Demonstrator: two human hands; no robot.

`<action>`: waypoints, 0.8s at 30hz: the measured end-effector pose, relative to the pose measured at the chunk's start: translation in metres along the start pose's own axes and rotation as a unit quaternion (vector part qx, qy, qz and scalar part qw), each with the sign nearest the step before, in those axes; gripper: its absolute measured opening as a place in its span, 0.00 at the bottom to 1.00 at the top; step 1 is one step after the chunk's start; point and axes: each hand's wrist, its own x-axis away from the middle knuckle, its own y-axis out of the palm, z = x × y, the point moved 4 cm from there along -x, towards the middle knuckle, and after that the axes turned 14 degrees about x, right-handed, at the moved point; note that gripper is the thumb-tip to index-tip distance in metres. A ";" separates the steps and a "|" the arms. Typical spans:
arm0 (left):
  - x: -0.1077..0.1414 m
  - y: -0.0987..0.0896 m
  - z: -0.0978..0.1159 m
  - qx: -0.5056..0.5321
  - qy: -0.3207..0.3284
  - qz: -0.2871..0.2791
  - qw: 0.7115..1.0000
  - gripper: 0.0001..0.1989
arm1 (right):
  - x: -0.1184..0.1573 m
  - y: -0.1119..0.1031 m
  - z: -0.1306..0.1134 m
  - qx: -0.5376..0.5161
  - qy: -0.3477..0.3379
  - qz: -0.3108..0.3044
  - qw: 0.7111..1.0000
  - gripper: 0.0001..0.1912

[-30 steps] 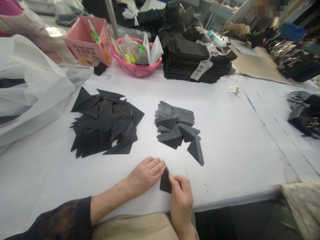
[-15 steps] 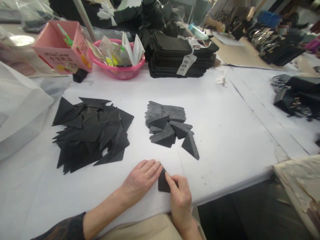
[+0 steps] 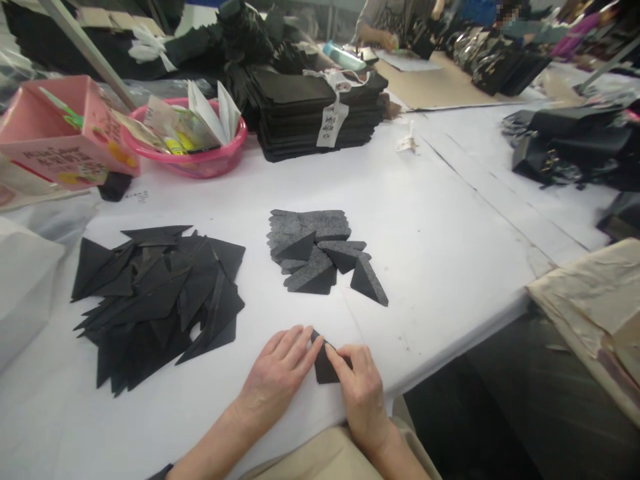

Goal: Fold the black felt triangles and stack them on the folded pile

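A small black piece (image 3: 326, 367) lies on the white table near its front edge, between my two hands. My left hand (image 3: 278, 369) rests palm down, its fingers side by side and their tips on the piece's upper left edge. Thumb and curled fingers of my right hand (image 3: 361, 387) pinch the piece's right side. Left of my hands spreads a heap of black triangular pieces (image 3: 160, 293). Beyond my hands sits a smaller group of folded grey and black pieces (image 3: 313, 250).
At the back stand a pink box (image 3: 65, 140) holding green-handled scissors, a pink basket (image 3: 200, 165) of papers, and a tied stack of black sheets (image 3: 315, 110). Black items (image 3: 570, 147) lie at the right. Another person's arm (image 3: 377, 37) shows at the back.
The camera view has turned, so the background items sit further left. Both hands stay on the black piece, with the right thumb slightly nearer its upper edge.
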 end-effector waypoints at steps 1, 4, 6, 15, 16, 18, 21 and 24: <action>0.000 0.000 0.000 -0.002 0.003 -0.001 1.000 0.20 | 0.000 0.000 0.000 0.002 0.001 0.000 1.000 0.14; -0.001 -0.001 0.002 -0.009 0.007 -0.007 1.000 0.21 | -0.001 -0.001 0.000 0.008 0.006 0.004 1.000 0.14; -0.003 -0.002 0.003 -0.019 0.001 -0.012 1.000 0.23 | -0.001 -0.001 0.000 0.011 0.011 0.003 1.000 0.14; -0.010 0.000 0.009 0.005 0.046 -0.003 0.999 0.21 | -0.001 -0.001 0.005 -0.038 0.034 -0.024 0.998 0.16; -0.010 0.001 0.009 0.006 0.040 -0.007 0.999 0.21 | 0.001 -0.001 0.007 -0.048 0.040 -0.032 0.998 0.16; -0.009 0.000 0.010 0.009 0.034 -0.010 0.999 0.21 | 0.005 -0.003 0.012 -0.057 0.050 -0.043 0.996 0.15; -0.008 -0.001 0.011 0.017 0.027 -0.017 0.999 0.20 | 0.013 -0.009 0.018 -0.054 0.046 -0.047 0.996 0.13; -0.008 -0.001 0.012 0.014 0.029 -0.020 0.999 0.19 | 0.017 -0.014 0.020 -0.039 0.024 -0.044 0.998 0.15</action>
